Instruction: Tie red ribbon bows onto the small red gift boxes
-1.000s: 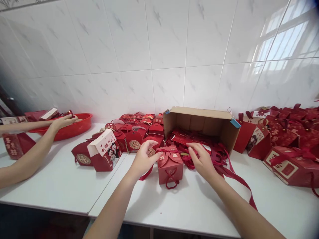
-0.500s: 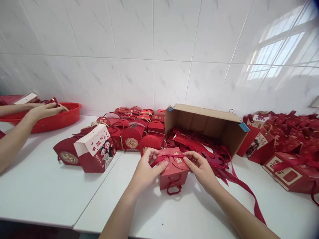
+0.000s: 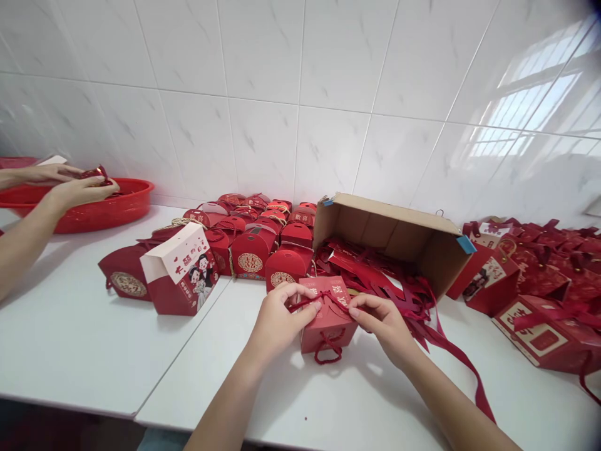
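A small red gift box (image 3: 328,332) stands on the white table, with a dark red cord handle hanging down its near side. Across its top runs a dark red ribbon (image 3: 325,294), crossed or knotted near the middle. My left hand (image 3: 285,315) pinches the ribbon's left part between thumb and fingers at the box's left edge. At the right edge, my right hand (image 3: 378,317) pinches the ribbon's other end. Both hands rest close against the box top.
An open cardboard box (image 3: 389,216) on its side spills red ribbons. Red boxes (image 3: 248,257) fill the back; a white-topped box (image 3: 181,275) stands left. More red packages (image 3: 539,332) sit right. At far left, another person's hands (image 3: 77,188) hold something shiny over a red basin (image 3: 117,210).
The ribbon now looks bunched into a crossing at the middle of the box top, its ends pulled sideways. The camera view has tilted slightly. Both my hands keep their pinches.
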Demonstrator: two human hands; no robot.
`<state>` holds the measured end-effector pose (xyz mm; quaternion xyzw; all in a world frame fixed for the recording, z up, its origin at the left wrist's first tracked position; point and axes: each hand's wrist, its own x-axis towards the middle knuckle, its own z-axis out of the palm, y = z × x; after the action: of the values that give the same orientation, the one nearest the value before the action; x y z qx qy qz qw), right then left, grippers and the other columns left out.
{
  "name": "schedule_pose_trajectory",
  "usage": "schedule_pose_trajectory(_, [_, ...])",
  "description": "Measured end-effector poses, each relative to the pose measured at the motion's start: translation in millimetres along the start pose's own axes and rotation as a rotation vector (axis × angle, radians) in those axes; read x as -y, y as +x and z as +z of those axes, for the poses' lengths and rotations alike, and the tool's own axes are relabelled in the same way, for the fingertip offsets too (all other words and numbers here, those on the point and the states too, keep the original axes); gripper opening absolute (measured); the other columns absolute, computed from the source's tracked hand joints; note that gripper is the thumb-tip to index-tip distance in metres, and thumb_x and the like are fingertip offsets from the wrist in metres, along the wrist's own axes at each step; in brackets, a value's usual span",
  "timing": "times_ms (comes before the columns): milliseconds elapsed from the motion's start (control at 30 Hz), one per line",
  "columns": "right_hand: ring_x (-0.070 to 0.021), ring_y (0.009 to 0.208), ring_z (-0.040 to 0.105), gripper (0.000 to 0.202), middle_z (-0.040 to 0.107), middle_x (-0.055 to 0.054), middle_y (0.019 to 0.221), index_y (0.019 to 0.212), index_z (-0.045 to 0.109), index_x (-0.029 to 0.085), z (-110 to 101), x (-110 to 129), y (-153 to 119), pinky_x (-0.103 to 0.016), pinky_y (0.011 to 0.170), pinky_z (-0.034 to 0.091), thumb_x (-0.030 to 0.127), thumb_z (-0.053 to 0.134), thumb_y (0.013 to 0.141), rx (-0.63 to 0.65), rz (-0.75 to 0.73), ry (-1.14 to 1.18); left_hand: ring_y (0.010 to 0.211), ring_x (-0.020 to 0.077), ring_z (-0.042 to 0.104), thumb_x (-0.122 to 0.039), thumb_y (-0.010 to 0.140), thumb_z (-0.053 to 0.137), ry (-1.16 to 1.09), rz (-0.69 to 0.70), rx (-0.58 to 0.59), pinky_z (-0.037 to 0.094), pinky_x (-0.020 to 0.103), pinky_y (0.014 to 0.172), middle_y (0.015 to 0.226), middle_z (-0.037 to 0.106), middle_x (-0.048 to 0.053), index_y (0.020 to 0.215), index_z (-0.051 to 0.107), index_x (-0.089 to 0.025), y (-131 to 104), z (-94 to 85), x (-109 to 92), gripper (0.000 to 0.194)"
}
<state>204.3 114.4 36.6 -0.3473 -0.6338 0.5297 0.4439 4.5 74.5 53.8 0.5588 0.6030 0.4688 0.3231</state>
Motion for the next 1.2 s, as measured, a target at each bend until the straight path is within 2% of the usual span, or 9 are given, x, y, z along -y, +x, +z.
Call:
schedule_pose_trajectory(133, [-0.0083,0.059,0.036,0.018,0.051,0.0,0.07,0.067,0.067,0.018,-4.2,-4.0,0.8,-0.024,0.054,0.027,0.034,0.071,0.073,0.078,0.028,0.079,0.084,0.0191,0.058,-0.035,0.072,0.067,-0.035,0.007,0.021,0.045,0.031,0.076,0.094,0.064,0.005,0.087,0.065,-0.019,-1.4,1.0,-1.6,0.022])
schedule_pose_trajectory(300, [-0.008,0.059,0.034,0.017,0.046,0.0,0.072,0.066,0.068,0.017,-8.0,-7.9,1.5,-0.025,0.053,0.023,0.033,0.072,0.072,0.137,0.041,0.118,0.076,0.0145,0.053,-0.032,0.074,0.065,-0.026,0.05,0.008,0.042,0.027,0.071,0.08,0.055,-0.002,0.086,0.058,-0.021,-1.1,1.8,0.1,0.018])
schedule_pose_trajectory(400, [-0.007,0.055,0.03,0.021,0.043,0.002,0.067,0.067,0.065,0.017,-7.5,-7.4,1.3,-0.025,0.052,0.02,0.036,0.072,0.072,0.122,0.074,0.156,0.071,0.0133,0.049,-0.033,0.074,0.064,0.02,0.047,-0.012,0.039,0.026,0.068,0.075,0.049,-0.004,0.083,0.053,-0.021,-0.5,1.2,2.1,0.018])
schedule_pose_trajectory(567, [-0.0066,0.053,0.029,0.028,0.041,0.004,0.06,0.07,0.061,0.017,-5.2,-7.2,2.3,-0.024,0.051,0.02,0.043,0.072,0.073,0.061,0.084,0.112,0.076,0.0146,0.051,-0.035,0.076,0.06,0.034,0.047,-0.001,0.039,0.027,0.072,0.078,0.051,-0.003,0.08,0.044,-0.022,0.6,-0.9,5.7,0.021])
schedule_pose_trajectory(733, [-0.0075,0.052,0.03,0.033,0.042,0.004,0.057,0.074,0.06,0.017,-7.0,-10.0,5.0,-0.024,0.049,0.022,0.047,0.072,0.072,-0.039,0.085,0.035,0.072,0.0156,0.053,-0.04,0.077,0.059,0.031,0.016,0.028,0.039,0.027,0.066,0.073,0.052,-0.004,0.078,0.037,-0.022,1.8,-0.3,8.3,0.028])
schedule_pose_trajectory(1000, [-0.0097,0.052,0.042,0.036,0.056,-0.001,0.06,0.072,0.061,0.017,-17.9,-8.9,10.1,-0.024,0.048,0.031,0.05,0.073,0.07,-0.1,0.055,-0.037,0.071,0.0143,0.054,-0.04,0.07,0.068,-0.04,-0.01,0.014,0.04,0.025,0.064,0.075,0.052,-0.004,0.081,0.035,-0.022,1.0,-1.1,3.6,0.039])
schedule_pose_trajectory(1100, [-0.01,0.052,0.043,0.035,0.055,-0.001,0.058,0.071,0.061,0.016,-21.1,-8.0,11.3,-0.024,0.048,0.032,0.049,0.073,0.07,-0.106,0.034,-0.076,0.067,0.0128,0.052,-0.039,0.066,0.072,-0.039,-0.007,0.012,0.039,0.023,0.061,0.072,0.05,-0.005,0.082,0.035,-0.023,1.8,-3.5,2.1,0.043])
schedule_pose_trajectory(1200, [-0.0095,0.053,0.041,0.034,0.052,0.001,0.058,0.071,0.061,0.016,-23.1,-6.2,10.8,-0.024,0.049,0.031,0.048,0.073,0.071,-0.07,0.034,-0.078,0.06,0.0115,0.049,-0.041,0.066,0.071,-0.034,-0.038,0.073,0.037,0.021,0.056,0.068,0.048,-0.007,0.087,0.037,-0.023,-1.2,-11.0,-1.0,0.044])
